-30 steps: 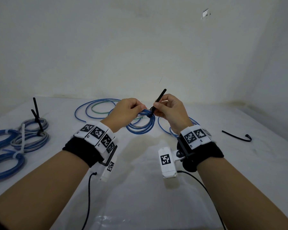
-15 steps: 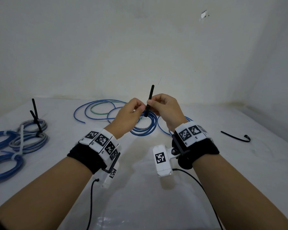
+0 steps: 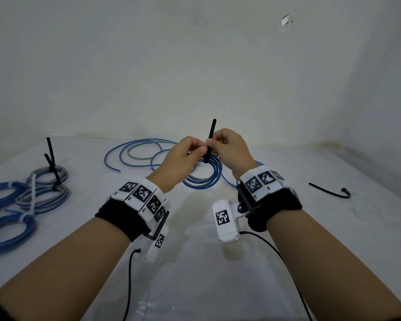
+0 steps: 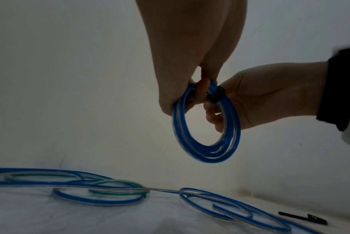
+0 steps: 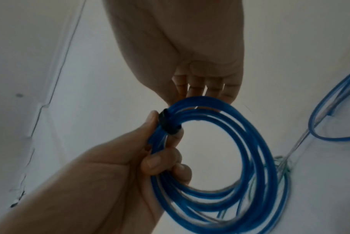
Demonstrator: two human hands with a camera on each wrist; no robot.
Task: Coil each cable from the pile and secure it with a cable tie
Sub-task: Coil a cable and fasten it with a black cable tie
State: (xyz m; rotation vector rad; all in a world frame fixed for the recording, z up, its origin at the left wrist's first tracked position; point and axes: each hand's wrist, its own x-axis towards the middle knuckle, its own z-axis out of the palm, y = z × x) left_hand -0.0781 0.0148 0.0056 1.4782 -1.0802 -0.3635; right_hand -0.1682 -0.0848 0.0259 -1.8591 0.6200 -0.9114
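White cloth-covered bench (image 3: 195,262) below. Blue coiled plastic cable (image 4: 206,142) hangs above it, gripped at the top by my left hand (image 3: 181,161). My right hand (image 3: 229,149) pinches the thin black cable tie (image 3: 210,137) wrapped round the coil.

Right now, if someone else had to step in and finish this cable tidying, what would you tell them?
Left hand grips the blue coil, held in the air above the table.
Right hand pinches the black cable tie, already looped around the coil, its tail pointing up.
Done: tied bundles lie at the far left of the table.
Left: pull this tie snug, then set the coil down; loose cables behind the hands still need coiling. A spare black tie lies to the right.
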